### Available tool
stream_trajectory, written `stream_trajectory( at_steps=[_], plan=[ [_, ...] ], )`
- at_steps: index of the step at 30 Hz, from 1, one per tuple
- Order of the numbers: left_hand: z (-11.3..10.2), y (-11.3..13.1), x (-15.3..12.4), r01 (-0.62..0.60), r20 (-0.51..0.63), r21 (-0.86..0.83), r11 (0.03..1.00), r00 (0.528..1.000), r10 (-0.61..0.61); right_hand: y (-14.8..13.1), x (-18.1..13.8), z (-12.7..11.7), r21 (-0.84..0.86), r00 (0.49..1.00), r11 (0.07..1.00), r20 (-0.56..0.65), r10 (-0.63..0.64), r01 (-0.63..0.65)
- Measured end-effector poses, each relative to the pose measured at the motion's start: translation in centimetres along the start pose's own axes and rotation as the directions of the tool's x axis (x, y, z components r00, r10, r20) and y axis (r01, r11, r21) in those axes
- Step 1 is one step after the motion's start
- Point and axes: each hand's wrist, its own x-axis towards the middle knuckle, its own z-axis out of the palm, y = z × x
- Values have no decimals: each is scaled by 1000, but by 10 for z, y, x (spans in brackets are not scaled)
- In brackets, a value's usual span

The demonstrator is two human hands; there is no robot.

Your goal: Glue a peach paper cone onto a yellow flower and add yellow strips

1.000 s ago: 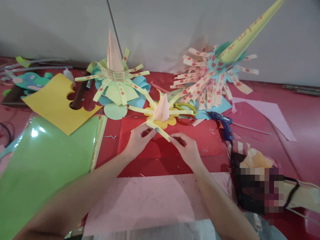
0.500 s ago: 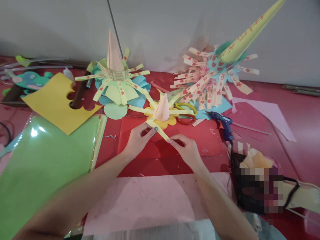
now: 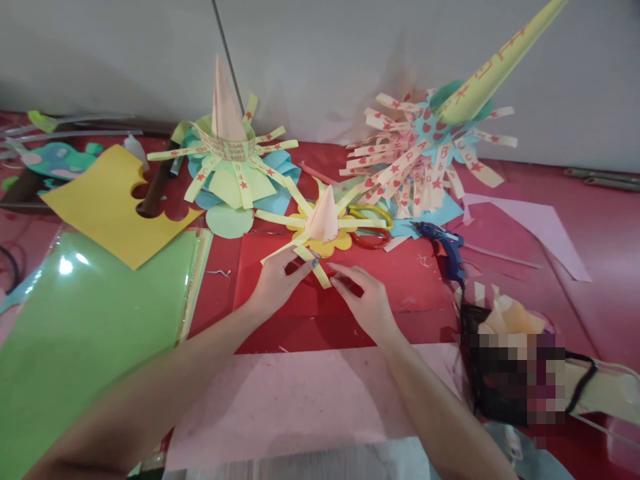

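Observation:
A pale yellow paper strip (image 3: 321,275) is pinched between the thumb and fingers of my left hand (image 3: 275,280), its free end pointing down and right. Beside that end, my right hand (image 3: 365,297) has thumb and forefinger apart; whether the thumb tip still touches the strip I cannot tell. Just beyond both hands stands a small pink paper cone (image 3: 324,217) on a yellow scalloped paper flower (image 3: 327,248), with several pale yellow strips radiating from it. Another of these strips runs behind my left hand's fingers.
Scissors (image 3: 385,239) with a red and a yellow handle lie right of the flower, a blue glue gun (image 3: 447,247) farther right. Two cone-topped paper hats (image 3: 233,150) (image 3: 440,140) stand behind. Yellow card (image 3: 117,207) and green sheets (image 3: 110,320) lie left, pink paper (image 3: 300,400) in front.
My right hand has come away from the strip's end, its fingers spreading. The strip now angles more steeply downward, and another strip shows to the left behind my left hand.

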Motion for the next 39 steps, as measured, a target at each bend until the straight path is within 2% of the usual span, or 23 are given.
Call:
stream_trajectory(
  at_steps=[4,9,13,19,31,35,39],
  plan=[
    [1,0,0,35,-6,10,999,999,-35,2,-2,4,8,998,998,-25,56,-56],
    [2,1,0,24,-3,-26,999,1000,-24,-3,-5,6,-27,997,999,52,48,-47],
    [2,2,0,37,3,-33,999,999,-37,-6,-5,5,-4,995,996,55,85,-84],
    [2,-1,0,17,20,-5,1000,1000,-17,-1,-3,7,-115,998,993,63,4,4],
    [4,3,-1,-51,4,53,997,999,51,3,-2,7,-77,999,997,26,31,-29],
    [4,2,-1,-81,0,119,990,997,81,3,-1,7,-95,999,995,40,27,-24],
    [5,0,-3,-116,0,294,949,993,121,4,0,4,-117,999,993,-11,-30,28]
  ],
)
